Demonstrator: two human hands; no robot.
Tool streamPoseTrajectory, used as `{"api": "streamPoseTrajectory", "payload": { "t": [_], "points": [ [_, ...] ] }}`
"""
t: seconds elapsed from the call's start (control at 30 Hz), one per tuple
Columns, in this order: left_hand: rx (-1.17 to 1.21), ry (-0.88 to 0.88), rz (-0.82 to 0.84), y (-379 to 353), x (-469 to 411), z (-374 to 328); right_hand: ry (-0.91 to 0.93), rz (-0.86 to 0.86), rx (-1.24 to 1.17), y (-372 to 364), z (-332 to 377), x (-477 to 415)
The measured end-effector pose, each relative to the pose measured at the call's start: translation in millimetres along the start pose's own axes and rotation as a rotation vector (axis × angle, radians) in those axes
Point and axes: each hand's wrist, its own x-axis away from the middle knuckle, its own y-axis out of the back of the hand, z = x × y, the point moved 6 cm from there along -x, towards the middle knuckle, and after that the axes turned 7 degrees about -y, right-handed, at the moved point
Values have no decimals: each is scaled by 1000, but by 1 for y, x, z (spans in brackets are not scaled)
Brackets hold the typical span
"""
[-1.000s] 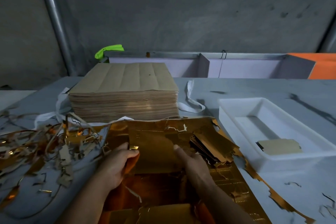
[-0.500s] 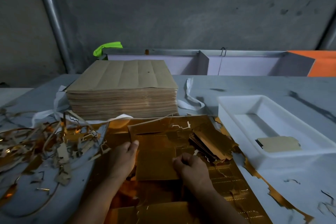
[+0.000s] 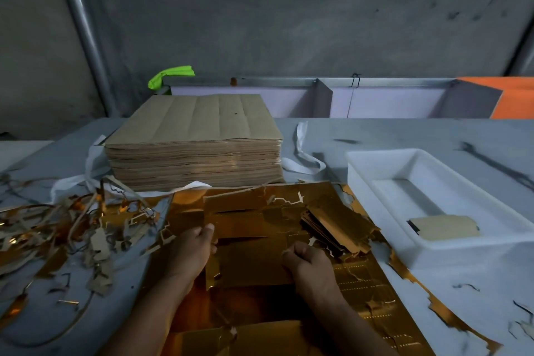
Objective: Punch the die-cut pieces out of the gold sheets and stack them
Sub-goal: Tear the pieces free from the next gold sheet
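Gold die-cut sheets (image 3: 361, 277) lie spread on the table in front of me. A rectangular gold piece (image 3: 248, 260) sits between my hands. My left hand (image 3: 190, 251) grips its left edge, thumb on top. My right hand (image 3: 306, 263) is clenched on its right edge. A loose stack of punched gold pieces (image 3: 338, 225) rests just right of the hands. A tall stack of brown-backed sheets (image 3: 196, 141) stands behind.
A white plastic tray (image 3: 375, 176) at the right holds one pale piece (image 3: 445, 227). Gold and brown offcut strips (image 3: 72, 225) litter the table's left side. White strap (image 3: 303, 159) lies beside the tall stack. Grey wall and a partitioned shelf stand behind.
Both hands have drawn back toward me with the gold piece, pulling it away from the sheet. The right hand went from flat fingers to a clenched grip on the piece's right edge.
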Motion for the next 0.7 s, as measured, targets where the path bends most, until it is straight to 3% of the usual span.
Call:
{"api": "streamPoseTrajectory", "payload": {
  "t": [0.17, 0.33, 0.47, 0.7],
  "points": [
    [195, 154, 42, -4, -3, 0, 22, 0, -3, 0, 1, 1],
    [126, 172, 39, -9, -9, -1, 27, 6, -4, 0, 1, 1],
    [414, 319, 20, -7, -16, -7, 5, 9, -24, 0, -1, 2],
    [385, 311, 73, -10, -24, -1, 7, 9, -70, 2, 3, 5]
  ]
}}
